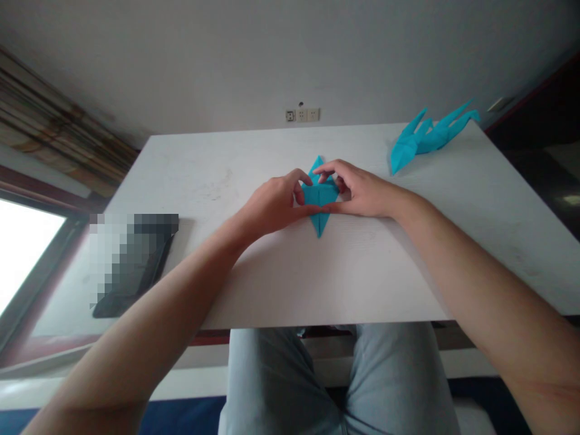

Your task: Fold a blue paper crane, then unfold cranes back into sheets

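A folded piece of blue origami paper (319, 196) lies on the white table, shaped like a diamond with points toward and away from me. A crease runs down its middle. My left hand (283, 199) grips its left side, fingers curled at the edge and thumb lying across the lower half. From the right, my right hand (351, 188) holds the other side, its index finger bent over the upper part. Both thumb tips nearly meet at the centre crease. The fingers partly hide the paper's side corners.
Several folded blue paper pieces (417, 142) sit together at the table's back right. A dark flat object, partly pixelated (140, 260), lies on the left. The white table (290, 290) meets a wall with sockets (302, 115). A window and curtain (54, 109) are on the left.
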`<control>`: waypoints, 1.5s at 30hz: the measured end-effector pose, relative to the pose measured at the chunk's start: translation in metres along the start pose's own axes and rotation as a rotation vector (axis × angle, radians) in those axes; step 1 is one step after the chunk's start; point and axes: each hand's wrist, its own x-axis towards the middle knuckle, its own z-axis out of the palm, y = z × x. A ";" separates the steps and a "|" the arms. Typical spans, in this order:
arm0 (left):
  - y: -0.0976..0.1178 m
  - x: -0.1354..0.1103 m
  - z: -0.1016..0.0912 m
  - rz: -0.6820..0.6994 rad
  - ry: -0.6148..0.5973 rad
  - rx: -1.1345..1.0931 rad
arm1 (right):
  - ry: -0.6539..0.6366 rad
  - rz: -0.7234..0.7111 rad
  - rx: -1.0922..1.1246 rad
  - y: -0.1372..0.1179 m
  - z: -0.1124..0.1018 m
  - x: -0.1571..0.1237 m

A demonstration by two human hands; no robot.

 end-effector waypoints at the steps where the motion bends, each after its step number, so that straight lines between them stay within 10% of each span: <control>1: 0.001 0.000 0.002 0.001 0.013 0.023 | -0.003 0.005 -0.002 0.000 0.000 0.000; 45: 0.003 -0.004 -0.006 0.019 -0.019 0.193 | -0.063 -0.018 -0.031 0.010 -0.006 -0.001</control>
